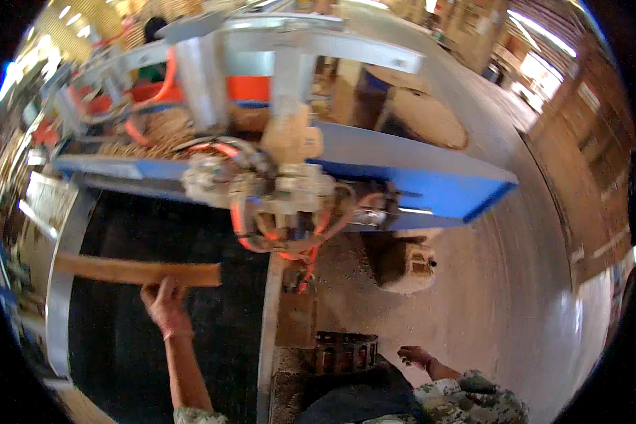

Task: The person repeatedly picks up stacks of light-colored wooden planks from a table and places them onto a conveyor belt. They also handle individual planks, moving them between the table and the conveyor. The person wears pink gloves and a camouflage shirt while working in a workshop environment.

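Note:
My left hand (166,304) grips a flat wooden strip (131,271) near its right end, thumb on top and fingers at its lower edge. The strip runs left to right above a black conveyor belt (162,339), its left end reaching the metal side rail (62,304). I cannot tell whether it touches the belt. Low on the right, my right hand (417,357) hangs beside my body over the floor, with slightly curled fingers apart and nothing in them.
Beyond the belt stands a machine with a blue metal trough (417,173), orange hoses and a cluster of valves and fittings (283,191). Wood scraps (155,131) lie behind it. A dusty motor-like block (406,265) sits under the trough. Stacked brown boards (586,169) line the right.

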`<state>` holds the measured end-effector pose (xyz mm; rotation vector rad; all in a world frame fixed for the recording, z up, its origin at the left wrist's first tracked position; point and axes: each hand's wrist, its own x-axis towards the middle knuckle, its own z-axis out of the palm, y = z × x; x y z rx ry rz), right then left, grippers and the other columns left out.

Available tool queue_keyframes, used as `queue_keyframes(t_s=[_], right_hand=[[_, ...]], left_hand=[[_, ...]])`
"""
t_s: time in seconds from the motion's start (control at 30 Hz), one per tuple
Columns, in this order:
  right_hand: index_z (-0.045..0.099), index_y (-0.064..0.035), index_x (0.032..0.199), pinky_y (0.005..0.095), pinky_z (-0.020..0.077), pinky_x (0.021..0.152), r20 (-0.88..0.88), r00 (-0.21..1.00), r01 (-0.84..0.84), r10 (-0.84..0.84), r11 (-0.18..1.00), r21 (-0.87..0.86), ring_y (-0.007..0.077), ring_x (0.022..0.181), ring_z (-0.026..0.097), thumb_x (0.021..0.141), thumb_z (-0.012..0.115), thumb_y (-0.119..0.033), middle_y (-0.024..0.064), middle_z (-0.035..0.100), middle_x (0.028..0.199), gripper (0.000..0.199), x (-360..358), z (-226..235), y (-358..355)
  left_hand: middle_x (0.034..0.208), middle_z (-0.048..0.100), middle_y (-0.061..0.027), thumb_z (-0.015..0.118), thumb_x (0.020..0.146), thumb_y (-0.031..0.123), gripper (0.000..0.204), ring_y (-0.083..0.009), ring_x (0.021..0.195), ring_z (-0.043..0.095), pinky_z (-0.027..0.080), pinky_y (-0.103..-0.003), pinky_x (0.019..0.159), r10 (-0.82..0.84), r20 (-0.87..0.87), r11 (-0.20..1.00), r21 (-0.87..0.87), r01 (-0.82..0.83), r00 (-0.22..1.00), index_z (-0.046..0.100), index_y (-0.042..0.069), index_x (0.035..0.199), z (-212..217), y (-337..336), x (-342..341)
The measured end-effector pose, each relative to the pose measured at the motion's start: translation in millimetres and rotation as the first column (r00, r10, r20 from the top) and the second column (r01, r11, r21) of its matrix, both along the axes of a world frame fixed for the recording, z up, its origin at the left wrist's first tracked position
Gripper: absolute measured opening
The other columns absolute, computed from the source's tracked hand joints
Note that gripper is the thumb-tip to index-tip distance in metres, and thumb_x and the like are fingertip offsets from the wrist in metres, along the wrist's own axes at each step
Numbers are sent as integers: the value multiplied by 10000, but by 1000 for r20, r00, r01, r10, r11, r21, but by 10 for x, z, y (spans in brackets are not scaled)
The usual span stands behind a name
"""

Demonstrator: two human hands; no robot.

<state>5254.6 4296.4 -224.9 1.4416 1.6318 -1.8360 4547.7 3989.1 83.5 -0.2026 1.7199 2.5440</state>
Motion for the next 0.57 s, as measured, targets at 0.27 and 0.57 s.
queue_keyframes(t_s=[0.27,0.57], right_hand=[[718,-81,1317,348,542,647,-7,996,-92,94,986,136,150,782,667,1002,708,-330,49,742,997,401,564,-227,-423],[694,-84,1368,388,568,693,61,996,50,-59,988,144,187,823,676,1003,695,-371,98,730,1090,464,2460,-822,-253]], left_hand=[[1308,588,-106,775,927,202,595,-244,1155,580,486,-415,1051,72,-552,993,-41,-113,831,525,-3,1427,1433,-72,1036],[1389,582,-104,815,857,226,774,-245,1285,536,390,-403,1149,-420,-650,907,-314,280,633,478,5,1518,1584,1674,2932]])
